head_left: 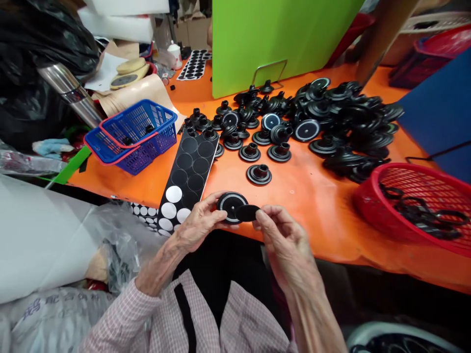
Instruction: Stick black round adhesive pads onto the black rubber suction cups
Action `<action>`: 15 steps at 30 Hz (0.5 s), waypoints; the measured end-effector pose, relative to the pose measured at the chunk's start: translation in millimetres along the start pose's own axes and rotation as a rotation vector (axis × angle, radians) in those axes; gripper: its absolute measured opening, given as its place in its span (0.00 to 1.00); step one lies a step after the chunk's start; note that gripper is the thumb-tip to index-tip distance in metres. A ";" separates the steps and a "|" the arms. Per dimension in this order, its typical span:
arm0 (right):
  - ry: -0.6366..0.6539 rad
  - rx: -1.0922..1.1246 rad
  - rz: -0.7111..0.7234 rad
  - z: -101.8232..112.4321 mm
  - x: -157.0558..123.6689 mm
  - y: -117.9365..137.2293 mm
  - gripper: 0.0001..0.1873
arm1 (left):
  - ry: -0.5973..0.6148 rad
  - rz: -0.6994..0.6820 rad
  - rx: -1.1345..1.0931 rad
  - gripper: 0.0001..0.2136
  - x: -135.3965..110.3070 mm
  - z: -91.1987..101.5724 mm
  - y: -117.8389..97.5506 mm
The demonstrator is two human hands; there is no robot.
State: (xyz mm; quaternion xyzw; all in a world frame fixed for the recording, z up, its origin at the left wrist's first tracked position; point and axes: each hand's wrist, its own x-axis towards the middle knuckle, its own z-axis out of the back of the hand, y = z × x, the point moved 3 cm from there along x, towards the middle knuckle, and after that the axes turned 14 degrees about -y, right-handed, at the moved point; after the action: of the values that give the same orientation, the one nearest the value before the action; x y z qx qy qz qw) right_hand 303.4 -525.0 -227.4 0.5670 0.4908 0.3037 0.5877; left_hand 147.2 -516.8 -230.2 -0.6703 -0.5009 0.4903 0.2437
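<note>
Beside the sheet (192,159), the left hand (198,221) grips a base (228,201), the right hand (285,233) pinches a disc (248,213) — likely fitting; next calls for centring.

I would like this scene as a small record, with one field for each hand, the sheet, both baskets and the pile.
left hand: holds a round black part, ringed face showing
right hand: pinches a black disc, which overlaps that face in view
sheet: black circles, white ones toward the near end
blue basket: left on the orange table
red basket: right, holds dark rings
pile: black parts, far right
</note>
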 end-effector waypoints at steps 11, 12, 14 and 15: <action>-0.101 -0.029 0.111 -14.7 -4.0 -21.5 0.13 | -0.050 0.040 -0.005 0.23 -4.4 -1.2 -3.2; -0.109 -0.020 0.106 -15.7 -4.6 -21.6 0.13 | -0.050 0.040 -0.005 0.23 -4.6 -1.5 -3.1; -0.120 -0.007 0.097 -17.0 -5.1 -21.7 0.13 | -0.057 0.041 -0.004 0.22 -4.7 -1.6 -2.7; -0.123 -0.004 0.096 -17.4 -5.1 -21.9 0.13 | -0.063 0.041 -0.004 0.22 -4.7 -1.5 -2.3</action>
State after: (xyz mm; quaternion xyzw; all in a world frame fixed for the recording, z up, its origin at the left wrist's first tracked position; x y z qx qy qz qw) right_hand 281.3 -527.0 -245.2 0.6060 0.4254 0.2972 0.6028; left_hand 147.5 -520.0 -225.8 -0.6651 -0.4954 0.5150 0.2167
